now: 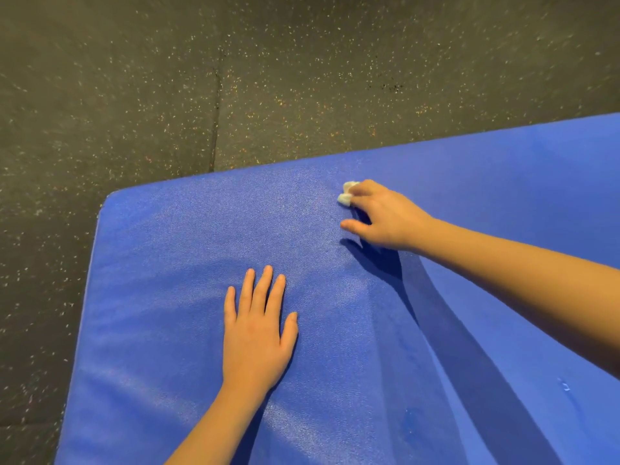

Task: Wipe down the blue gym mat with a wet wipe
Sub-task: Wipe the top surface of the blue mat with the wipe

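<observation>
Right hand [385, 216] grips the soft, bunched wipe [347, 193] near the mat's [161, 250] far edge; left hand [256, 333] lies flat, fingers straight; the mat looks cushiony.

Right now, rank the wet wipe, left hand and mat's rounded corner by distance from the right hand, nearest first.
1. wet wipe, gripped by the right hand.
2. left hand, flat on the mat.
3. rounded corner, far left.

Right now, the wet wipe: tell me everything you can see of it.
The wet wipe is white, soft-looking and bunched into a small wad. Only two lobes show past the fingertips of the right hand, which grips it. Most is hidden under the fingers. It sits against the blue gym mat, near the far edge.
</observation>
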`<state>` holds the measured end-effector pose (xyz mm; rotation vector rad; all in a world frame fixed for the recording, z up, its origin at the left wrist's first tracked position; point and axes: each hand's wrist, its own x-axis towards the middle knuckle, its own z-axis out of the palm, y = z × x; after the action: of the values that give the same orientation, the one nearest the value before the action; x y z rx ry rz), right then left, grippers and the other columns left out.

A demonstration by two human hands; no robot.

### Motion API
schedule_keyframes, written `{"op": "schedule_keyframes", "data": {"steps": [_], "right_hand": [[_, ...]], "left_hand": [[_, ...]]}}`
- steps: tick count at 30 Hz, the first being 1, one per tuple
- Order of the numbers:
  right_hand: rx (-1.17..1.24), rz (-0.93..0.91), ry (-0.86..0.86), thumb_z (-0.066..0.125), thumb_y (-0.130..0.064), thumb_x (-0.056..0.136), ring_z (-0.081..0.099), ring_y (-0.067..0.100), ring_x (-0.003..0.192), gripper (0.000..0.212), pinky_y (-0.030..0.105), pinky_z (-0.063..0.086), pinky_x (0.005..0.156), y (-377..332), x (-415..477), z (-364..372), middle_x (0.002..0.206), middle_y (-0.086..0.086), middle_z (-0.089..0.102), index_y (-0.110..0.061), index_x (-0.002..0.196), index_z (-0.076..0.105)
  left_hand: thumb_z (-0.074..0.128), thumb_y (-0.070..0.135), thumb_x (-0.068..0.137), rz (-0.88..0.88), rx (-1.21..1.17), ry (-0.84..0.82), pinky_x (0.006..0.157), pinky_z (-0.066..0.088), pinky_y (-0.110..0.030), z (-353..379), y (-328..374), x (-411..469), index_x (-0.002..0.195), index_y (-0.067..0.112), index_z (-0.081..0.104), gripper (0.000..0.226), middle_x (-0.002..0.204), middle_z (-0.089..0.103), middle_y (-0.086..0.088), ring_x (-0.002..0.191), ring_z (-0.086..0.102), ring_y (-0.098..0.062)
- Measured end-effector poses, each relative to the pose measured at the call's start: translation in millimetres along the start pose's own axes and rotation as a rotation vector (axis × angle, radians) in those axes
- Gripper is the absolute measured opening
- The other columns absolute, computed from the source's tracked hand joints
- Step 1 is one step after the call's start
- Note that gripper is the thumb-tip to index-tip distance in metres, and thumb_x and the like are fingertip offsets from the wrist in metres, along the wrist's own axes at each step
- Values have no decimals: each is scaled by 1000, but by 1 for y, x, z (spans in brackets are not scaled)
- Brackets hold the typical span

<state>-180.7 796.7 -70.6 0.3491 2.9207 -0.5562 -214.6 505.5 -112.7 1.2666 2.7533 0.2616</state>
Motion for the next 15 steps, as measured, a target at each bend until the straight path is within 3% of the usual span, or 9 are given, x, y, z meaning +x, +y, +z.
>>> {"op": "schedule_keyframes", "data": {"steps": [4, 6, 8, 11, 13, 15], "right_hand": [[-55, 84, 71, 51, -31, 95, 37, 27, 132, 41, 42, 39, 101, 8, -13, -4, 144, 11, 41, -6, 127, 54], [-23, 84, 138, 52, -27, 94, 47, 31, 118, 28, 38, 41, 92, 1, -15, -2, 124, 16, 54, -3, 106, 61], [17, 35, 178, 55, -25, 92, 51, 31, 99, 22, 34, 36, 76, -11, -21, 7, 99, 14, 58, -3, 88, 57], [85, 87, 256, 53, -21, 92, 51, 29, 88, 16, 34, 32, 64, -14, -28, 14, 87, 9, 54, -5, 89, 53], [96, 123, 319, 52, -18, 92, 53, 34, 91, 15, 38, 42, 68, -10, -31, 18, 92, 10, 55, -4, 90, 57], [86, 85, 280, 55, -19, 89, 53, 37, 100, 20, 42, 48, 82, -15, -38, 26, 109, 15, 58, -2, 96, 63]], "left_hand": [[36, 41, 91, -10, 9, -18, 113, 19, -53, 0, 1, 0, 138, 13, 50, 57, 151, 39, -7, 142, 29, -30], [35, 41, 91, -12, 14, -26, 113, 19, -53, 0, 1, 0, 139, 13, 50, 57, 151, 39, -7, 142, 29, -31], [35, 41, 91, -14, 22, -28, 113, 19, -53, 0, 1, 0, 138, 12, 50, 57, 151, 39, -8, 141, 29, -31], [34, 41, 91, -15, 29, -26, 113, 18, -52, -1, 2, 1, 138, 12, 51, 57, 150, 40, -8, 141, 30, -31], [34, 41, 91, -16, 33, -26, 113, 17, -52, -1, 2, 1, 138, 12, 50, 58, 150, 40, -8, 141, 30, -31], [34, 41, 91, -12, 33, -29, 113, 17, -53, 0, 2, 1, 138, 11, 50, 58, 150, 40, -8, 142, 29, -31]]}}
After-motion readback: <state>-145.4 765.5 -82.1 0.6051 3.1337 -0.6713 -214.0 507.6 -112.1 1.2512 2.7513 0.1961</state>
